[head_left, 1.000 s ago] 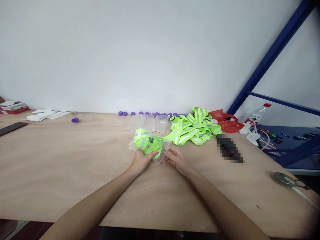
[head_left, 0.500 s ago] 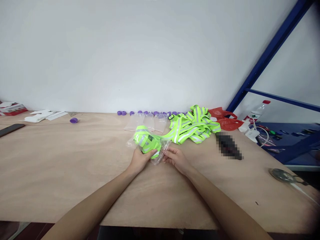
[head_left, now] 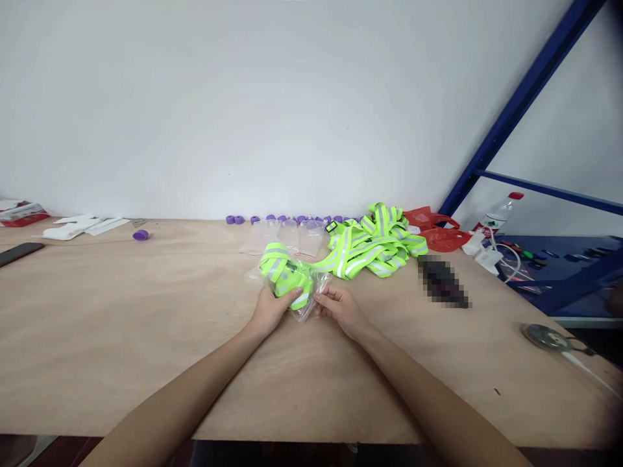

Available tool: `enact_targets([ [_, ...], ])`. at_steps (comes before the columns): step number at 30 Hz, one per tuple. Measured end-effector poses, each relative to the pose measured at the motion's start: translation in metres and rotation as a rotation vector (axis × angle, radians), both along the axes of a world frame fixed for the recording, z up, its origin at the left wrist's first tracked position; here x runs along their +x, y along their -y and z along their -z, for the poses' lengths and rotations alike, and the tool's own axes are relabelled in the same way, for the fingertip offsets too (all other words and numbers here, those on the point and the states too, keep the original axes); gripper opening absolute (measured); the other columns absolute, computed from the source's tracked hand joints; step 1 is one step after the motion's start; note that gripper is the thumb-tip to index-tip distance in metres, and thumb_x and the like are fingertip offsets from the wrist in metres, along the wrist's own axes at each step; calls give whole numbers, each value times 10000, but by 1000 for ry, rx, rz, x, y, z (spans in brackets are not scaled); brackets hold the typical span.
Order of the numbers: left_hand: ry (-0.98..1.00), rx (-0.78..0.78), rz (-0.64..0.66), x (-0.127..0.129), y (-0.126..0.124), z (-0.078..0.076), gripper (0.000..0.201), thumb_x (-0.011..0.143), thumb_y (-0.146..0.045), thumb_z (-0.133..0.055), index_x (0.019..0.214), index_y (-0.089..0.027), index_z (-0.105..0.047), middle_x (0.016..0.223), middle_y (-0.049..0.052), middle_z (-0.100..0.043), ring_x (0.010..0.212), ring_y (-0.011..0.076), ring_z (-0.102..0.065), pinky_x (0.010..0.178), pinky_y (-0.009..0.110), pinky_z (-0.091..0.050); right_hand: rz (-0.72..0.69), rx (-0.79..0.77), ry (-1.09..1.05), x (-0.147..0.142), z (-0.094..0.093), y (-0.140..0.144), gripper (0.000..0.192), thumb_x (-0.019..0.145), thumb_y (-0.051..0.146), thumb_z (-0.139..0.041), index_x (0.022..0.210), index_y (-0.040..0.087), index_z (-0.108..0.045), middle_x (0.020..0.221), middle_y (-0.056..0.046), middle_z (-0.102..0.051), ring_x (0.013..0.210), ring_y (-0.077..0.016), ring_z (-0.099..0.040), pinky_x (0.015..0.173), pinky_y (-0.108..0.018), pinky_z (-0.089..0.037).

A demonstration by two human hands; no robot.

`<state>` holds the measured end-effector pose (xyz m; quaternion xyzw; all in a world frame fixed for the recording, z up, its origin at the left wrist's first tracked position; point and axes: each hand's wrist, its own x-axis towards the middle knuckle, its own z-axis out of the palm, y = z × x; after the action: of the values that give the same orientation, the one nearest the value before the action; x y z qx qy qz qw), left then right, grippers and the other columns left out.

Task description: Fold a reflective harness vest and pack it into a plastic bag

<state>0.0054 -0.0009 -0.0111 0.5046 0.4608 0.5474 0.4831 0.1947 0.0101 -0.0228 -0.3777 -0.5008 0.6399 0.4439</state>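
A folded neon-yellow reflective strap [head_left: 292, 283] lies in a clear plastic bag [head_left: 306, 310] near the middle of the table. My left hand [head_left: 268, 310] grips the bag and strap from the left, its thumb pressed on top. With fingertips pinched together, my right hand [head_left: 341, 307] holds the bag's right edge. Just behind, to the right, is a tangled pile of the same reflective straps [head_left: 374, 246], with a black buckle [head_left: 331, 226] at its left end. Several flat clear bags [head_left: 263, 239] lie behind the one in my hands.
Purple rolls [head_left: 238, 220] line the wall, with another purple roll [head_left: 141, 235] farther left. Red plastic bags [head_left: 440, 235], a bottle [head_left: 501, 214] and white plugs [head_left: 487, 254] sit at right. A phone [head_left: 19, 253] lies left; a round cabled object [head_left: 545, 337] lies right.
Both hands stay on the bag with almost no movement. The whole view has shifted very slightly.
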Motion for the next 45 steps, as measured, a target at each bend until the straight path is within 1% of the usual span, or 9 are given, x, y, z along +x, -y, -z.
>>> enact_targets([
  [7, -9, -37, 36, -2, 0, 0, 482, 734, -493, -809, 1014, -121, -686, 956, 103, -774, 834, 264, -730, 638, 312, -591, -55, -11, -37, 2, 4, -3, 373, 686, 489, -857, 778, 173, -680, 630, 5, -687, 597, -126, -609, 642, -270, -485],
  [12, -8, -62, 63, -2, 1, 0, 490, 739, -521, -798, 999, -126, -672, 833, 81, -760, 610, 220, -700, 450, 283, -542, -96, -56, -66, 5, 1, -4, 372, 660, 460, -877, 801, 159, -712, 694, -17, -702, 624, -139, -625, 646, -293, -494],
  [15, -8, -66, 85, -1, 2, 1, 486, 744, -532, -791, 985, -130, -662, 722, 51, -730, 472, 183, -636, 397, 283, -521, -103, -74, -75, 6, -1, -2, 365, 649, 451, -885, 796, 159, -723, 721, -18, -702, 634, -137, -630, 645, -293, -500],
  [20, -19, -61, 90, -1, 1, -1, 454, 747, -545, -782, 905, -140, -655, 611, 27, -685, 396, 158, -582, 366, 259, -476, -88, -80, -58, 5, -1, -1, 381, 655, 484, -880, 744, 158, -702, 699, -13, -694, 609, -124, -625, 621, -278, -509],
  [23, -36, -60, 78, -2, 1, -2, 446, 747, -565, -772, 841, -148, -643, 531, 9, -639, 376, 157, -563, 359, 253, -452, -70, -89, -41, 4, -2, 0, 420, 693, 543, -841, 707, 156, -678, 683, -14, -681, 590, -124, -619, 581, -275, -522],
  [27, -58, -58, 76, -4, 2, -3, 443, 761, -574, -754, 840, -155, -631, 505, -8, -612, 359, 141, -529, 355, 247, -431, -52, -105, -19, 3, -3, 0, 436, 686, 562, -840, 763, 157, -697, 641, 0, -652, 581, -127, -612, 548, -272, -542],
  [32, -71, -59, 74, -2, 5, -4, 444, 756, -552, -764, 902, -156, -623, 556, -15, -628, 373, 133, -526, 347, 239, -424, -43, -109, -5, 2, -3, 0, 454, 630, 558, -871, 731, 154, -693, 656, -4, -656, 573, -120, -604, 526, -260, -539],
  [40, -75, -46, 82, -3, 3, -2, 412, 774, -520, -762, 887, -140, -649, 611, 6, -650, 433, 134, -560, 383, 231, -454, -41, -105, -6, 2, -2, -1, 445, 626, 549, -873, 741, 161, -689, 698, -4, -674, 563, -115, -606, 528, -264, -536],
  [45, -75, -30, 78, -4, 3, 0, 419, 779, -513, -760, 923, -134, -656, 682, 26, -681, 495, 146, -597, 408, 229, -472, -48, -103, -1, 3, 1, -3, 437, 649, 549, -861, 756, 161, -692, 721, -15, -696, 560, -117, -615, 531, -263, -535],
])
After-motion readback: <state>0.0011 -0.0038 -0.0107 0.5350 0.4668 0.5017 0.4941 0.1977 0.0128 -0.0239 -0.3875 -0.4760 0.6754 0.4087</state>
